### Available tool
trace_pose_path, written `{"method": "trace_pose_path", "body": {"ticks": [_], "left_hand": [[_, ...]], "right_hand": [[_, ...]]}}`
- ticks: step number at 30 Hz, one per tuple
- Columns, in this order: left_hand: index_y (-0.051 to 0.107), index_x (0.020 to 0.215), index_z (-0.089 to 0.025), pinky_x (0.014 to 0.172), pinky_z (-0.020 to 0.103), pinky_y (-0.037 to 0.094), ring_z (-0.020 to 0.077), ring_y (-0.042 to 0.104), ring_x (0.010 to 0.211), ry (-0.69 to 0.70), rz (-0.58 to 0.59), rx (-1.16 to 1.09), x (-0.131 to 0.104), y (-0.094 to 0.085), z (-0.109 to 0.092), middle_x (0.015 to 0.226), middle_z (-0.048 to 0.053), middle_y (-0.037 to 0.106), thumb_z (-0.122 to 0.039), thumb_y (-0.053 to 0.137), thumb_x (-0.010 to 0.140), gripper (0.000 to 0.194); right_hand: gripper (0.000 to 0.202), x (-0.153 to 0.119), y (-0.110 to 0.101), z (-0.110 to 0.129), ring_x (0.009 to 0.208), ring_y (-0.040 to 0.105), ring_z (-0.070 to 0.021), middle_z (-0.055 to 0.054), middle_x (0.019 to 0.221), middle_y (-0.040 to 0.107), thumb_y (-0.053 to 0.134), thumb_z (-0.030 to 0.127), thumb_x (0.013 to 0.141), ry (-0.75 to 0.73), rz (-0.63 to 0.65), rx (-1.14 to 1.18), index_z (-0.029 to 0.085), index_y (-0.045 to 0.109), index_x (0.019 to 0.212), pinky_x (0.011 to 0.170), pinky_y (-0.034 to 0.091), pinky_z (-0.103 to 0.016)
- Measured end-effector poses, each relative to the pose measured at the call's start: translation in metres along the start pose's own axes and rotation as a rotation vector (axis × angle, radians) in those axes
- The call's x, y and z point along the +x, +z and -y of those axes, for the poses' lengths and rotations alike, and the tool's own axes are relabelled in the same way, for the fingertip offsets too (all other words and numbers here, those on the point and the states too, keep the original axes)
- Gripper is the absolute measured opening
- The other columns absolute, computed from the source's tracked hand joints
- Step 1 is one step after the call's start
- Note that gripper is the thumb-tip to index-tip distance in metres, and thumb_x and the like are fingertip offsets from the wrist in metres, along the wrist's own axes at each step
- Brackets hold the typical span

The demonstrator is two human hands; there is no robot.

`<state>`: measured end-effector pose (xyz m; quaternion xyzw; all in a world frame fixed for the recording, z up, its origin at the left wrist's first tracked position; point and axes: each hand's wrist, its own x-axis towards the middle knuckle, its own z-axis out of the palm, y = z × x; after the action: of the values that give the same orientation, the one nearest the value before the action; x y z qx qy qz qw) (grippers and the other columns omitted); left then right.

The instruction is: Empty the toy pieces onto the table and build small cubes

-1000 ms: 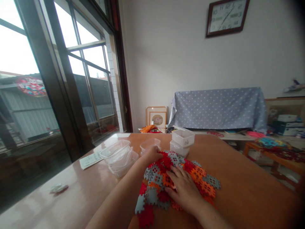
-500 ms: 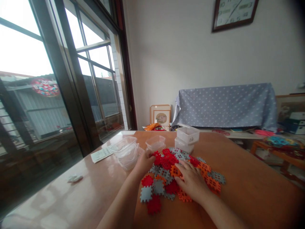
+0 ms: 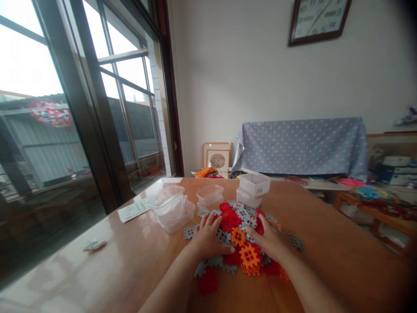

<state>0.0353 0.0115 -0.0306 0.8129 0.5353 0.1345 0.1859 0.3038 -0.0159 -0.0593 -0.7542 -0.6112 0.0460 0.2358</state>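
Observation:
A heap of toothed plastic building tiles in red, grey and orange lies on the table. My left hand [image 3: 209,238] rests on the heap's left side, fingers spread and thumb pointing right, over grey and red tiles. On the right side lies my right hand [image 3: 269,238], its thumb apart from the fingers, beside a red tile [image 3: 259,227]. Between the hands show an orange lattice tile [image 3: 249,256], a smaller orange tile [image 3: 238,236] and a cluster of red tiles [image 3: 230,219]. Another red tile [image 3: 207,280] lies nearest me. My palms hide part of the heap.
Behind the heap stand clear plastic boxes [image 3: 171,213], a small clear tub [image 3: 210,195] and two stacked whitish boxes [image 3: 254,184]. A written notepad [image 3: 134,211] and a small crumpled white item [image 3: 94,244] lie at left on the wooden table [image 3: 325,243].
My left hand has come off the back-left of the heap towards me, its fingers now spread. My right hand has shifted slightly right, uncovering orange tiles. The view has moved slightly.

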Motion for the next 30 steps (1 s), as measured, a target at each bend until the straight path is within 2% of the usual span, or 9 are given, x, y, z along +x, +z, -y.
{"method": "trace_pose_path", "body": {"ticks": [3, 7, 10, 13, 18, 22, 24, 27, 30], "left_hand": [[0.04, 0.152, -0.033, 0.117, 0.059, 0.029, 0.0436, 0.023, 0.149, 0.003, -0.056, 0.03, 0.003, 0.005, 0.0, 0.166, 0.009, 0.022, -0.063, 0.08, 0.059, 0.105], [0.057, 0.135, -0.033, 0.107, 0.044, 0.043, 0.0337, 0.052, 0.131, 0.02, -0.205, -0.015, 0.012, 0.006, 0.007, 0.146, 0.008, 0.05, -0.046, 0.075, 0.072, 0.067], [0.066, 0.12, -0.028, 0.101, 0.037, 0.046, 0.0274, 0.059, 0.118, 0.033, -0.274, -0.08, 0.018, 0.005, 0.014, 0.128, 0.007, 0.061, -0.036, 0.071, 0.077, 0.044], [0.067, 0.112, -0.024, 0.098, 0.034, 0.047, 0.024, 0.062, 0.11, 0.034, -0.34, -0.135, 0.023, 0.003, 0.021, 0.119, 0.007, 0.063, -0.033, 0.068, 0.08, 0.034], [0.063, 0.115, -0.021, 0.095, 0.034, 0.046, 0.0245, 0.063, 0.108, -0.036, -0.42, -0.17, 0.025, 0.002, 0.025, 0.118, 0.009, 0.066, -0.045, 0.063, 0.087, 0.037], [0.059, 0.123, -0.019, 0.096, 0.035, 0.045, 0.026, 0.062, 0.113, -0.068, -0.421, -0.193, 0.025, 0.002, 0.024, 0.122, 0.012, 0.067, -0.055, 0.053, 0.093, 0.047], [0.059, 0.126, -0.019, 0.098, 0.038, 0.044, 0.0283, 0.06, 0.117, -0.092, -0.396, -0.165, 0.023, 0.001, 0.021, 0.126, 0.013, 0.065, -0.06, 0.048, 0.094, 0.053], [0.056, 0.135, -0.024, 0.107, 0.048, 0.038, 0.0339, 0.054, 0.127, -0.119, -0.391, -0.074, 0.016, -0.002, 0.01, 0.135, 0.014, 0.061, -0.069, 0.045, 0.091, 0.063], [0.049, 0.145, -0.028, 0.118, 0.053, 0.023, 0.0363, 0.036, 0.143, 0.016, -0.397, -0.024, 0.001, -0.008, -0.011, 0.152, 0.012, 0.047, -0.074, 0.049, 0.086, 0.074]], "right_hand": [[0.084, -0.003, 0.006, 0.008, 0.133, 0.051, -0.0384, -0.015, 0.147, 0.054, 0.051, 0.069, 0.085, -0.099, 0.019, 0.077, 0.021, 0.039, 0.153, 0.105, 0.042, -0.055], [0.069, -0.004, 0.014, 0.012, 0.131, 0.055, -0.0323, -0.012, 0.145, 0.056, 0.054, 0.055, 0.088, -0.211, -0.086, 0.221, 0.022, 0.046, 0.148, 0.107, 0.044, -0.049], [0.06, -0.001, 0.021, 0.012, 0.129, 0.057, -0.0291, -0.011, 0.141, 0.059, 0.055, 0.047, 0.089, -0.256, -0.116, 0.337, 0.022, 0.051, 0.143, 0.11, 0.044, -0.046], [0.054, 0.001, 0.025, 0.015, 0.124, 0.061, -0.0279, -0.01, 0.137, 0.062, 0.055, 0.043, 0.089, -0.27, -0.124, 0.435, 0.022, 0.055, 0.139, 0.107, 0.047, -0.046], [0.047, -0.006, 0.022, 0.029, 0.116, 0.065, -0.0254, -0.01, 0.129, 0.067, 0.053, 0.04, 0.09, -0.315, -0.126, 0.541, 0.022, 0.06, 0.133, 0.103, 0.051, -0.041], [0.047, -0.01, 0.007, 0.03, 0.12, 0.063, -0.026, -0.009, 0.131, 0.067, 0.049, 0.047, 0.092, -0.281, -0.141, 0.542, 0.024, 0.062, 0.131, 0.105, 0.049, -0.041], [0.05, -0.007, -0.004, 0.021, 0.122, 0.061, -0.027, -0.009, 0.131, 0.068, 0.049, 0.052, 0.092, -0.197, -0.209, 0.52, 0.023, 0.063, 0.13, 0.108, 0.046, -0.042], [0.059, 0.003, -0.018, -0.006, 0.117, 0.065, -0.0283, -0.012, 0.127, 0.07, 0.044, 0.057, 0.092, 0.042, -0.321, 0.504, 0.019, 0.062, 0.133, 0.102, 0.049, -0.041], [0.066, 0.013, -0.026, -0.036, 0.117, 0.065, -0.0309, -0.017, 0.128, 0.069, 0.038, 0.06, 0.093, 0.209, -0.331, 0.361, 0.017, 0.057, 0.139, 0.101, 0.049, -0.043]]}}
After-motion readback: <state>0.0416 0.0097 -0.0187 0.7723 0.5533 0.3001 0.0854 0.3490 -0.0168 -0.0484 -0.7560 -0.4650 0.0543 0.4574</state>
